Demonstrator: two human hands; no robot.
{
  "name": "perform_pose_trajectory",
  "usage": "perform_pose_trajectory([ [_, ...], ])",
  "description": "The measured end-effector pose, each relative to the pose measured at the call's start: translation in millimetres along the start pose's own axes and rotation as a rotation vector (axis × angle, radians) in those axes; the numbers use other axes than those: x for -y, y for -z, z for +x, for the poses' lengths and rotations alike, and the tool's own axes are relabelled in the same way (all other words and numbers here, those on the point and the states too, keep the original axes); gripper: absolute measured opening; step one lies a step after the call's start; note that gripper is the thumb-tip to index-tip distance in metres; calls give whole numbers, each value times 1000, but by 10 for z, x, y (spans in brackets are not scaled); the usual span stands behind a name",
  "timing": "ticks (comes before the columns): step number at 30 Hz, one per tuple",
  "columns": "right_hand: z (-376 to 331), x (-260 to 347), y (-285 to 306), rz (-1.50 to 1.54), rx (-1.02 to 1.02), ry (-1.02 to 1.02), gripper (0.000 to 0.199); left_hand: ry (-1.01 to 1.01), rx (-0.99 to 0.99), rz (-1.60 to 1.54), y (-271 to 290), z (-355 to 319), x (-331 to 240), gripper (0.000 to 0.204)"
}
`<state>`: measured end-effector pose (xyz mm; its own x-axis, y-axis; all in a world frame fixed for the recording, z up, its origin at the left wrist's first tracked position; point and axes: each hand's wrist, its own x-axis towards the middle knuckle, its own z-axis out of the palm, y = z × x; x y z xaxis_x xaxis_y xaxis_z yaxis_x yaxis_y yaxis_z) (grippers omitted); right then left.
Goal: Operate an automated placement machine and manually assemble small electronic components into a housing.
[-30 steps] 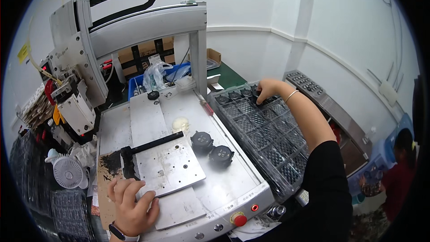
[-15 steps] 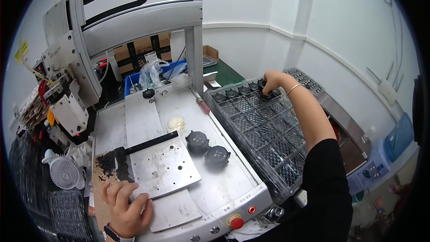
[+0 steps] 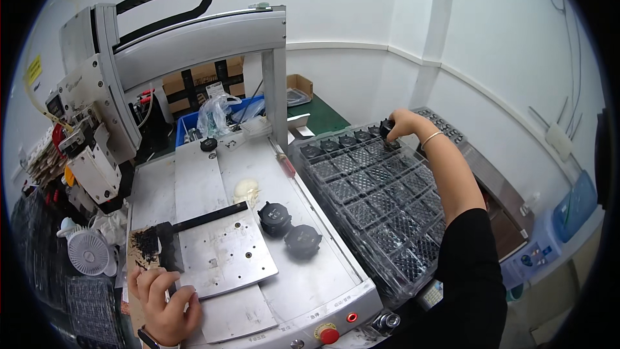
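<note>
My right hand (image 3: 407, 124) reaches over the far edge of a clear compartment tray (image 3: 361, 194). Its fingers are closed on a black round part (image 3: 387, 130), held at the far row, where several similar parts sit in line. Loosely bent, my left hand (image 3: 166, 304) rests at the near left corner of a metal plate (image 3: 226, 252), thumb apart and nothing visible in it. To the right of that plate, two black round parts (image 3: 275, 218) lie close together on the machine bed (image 3: 329, 271). A black bar (image 3: 210, 217) runs along the plate's far edge.
The machine's gantry (image 3: 200, 39) rises behind the bed, its tool head (image 3: 97, 161) at left. On the front panel is a red button (image 3: 329, 335). A small white fan (image 3: 90, 252) stands at left, a blue bin (image 3: 187, 123) behind. Black crumbs (image 3: 146, 244) cover cardboard near my left hand.
The view has shifted slightly, so the machine sits a little lower and further left. My right hand keeps its grip on the black round part at the far row, now slightly further right along it.
</note>
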<state>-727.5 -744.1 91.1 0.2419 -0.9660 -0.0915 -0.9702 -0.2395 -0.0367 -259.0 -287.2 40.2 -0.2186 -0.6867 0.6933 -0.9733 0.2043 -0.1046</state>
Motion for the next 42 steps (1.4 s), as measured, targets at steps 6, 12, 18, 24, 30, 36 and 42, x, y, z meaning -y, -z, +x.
perform_pose_trajectory([
  [6,30,-107,-251,-117,94,-83,55,-17,-1,4,19,38,-15,17],
  [12,-189,-104,-53,-188,-84,-21,60,-39,-28,-65,45,0,-61,15],
  [18,-899,762,407,298,-136,195,47,-120,-37,-148,135,-34,-111,18],
  [24,-1985,1807,169,119,171,432,51,-186,-58,-201,113,-57,-143,19],
  [30,-2520,2265,-249,-107,330,364,60,-249,-65,-258,68,-80,-166,19],
  [36,-2424,2476,-111,-187,34,366,46,-255,-80,-271,57,-136,-122,17],
  [42,-1490,2824,238,-155,-35,291,50,-275,-96,-277,94,-129,-127,16],
])
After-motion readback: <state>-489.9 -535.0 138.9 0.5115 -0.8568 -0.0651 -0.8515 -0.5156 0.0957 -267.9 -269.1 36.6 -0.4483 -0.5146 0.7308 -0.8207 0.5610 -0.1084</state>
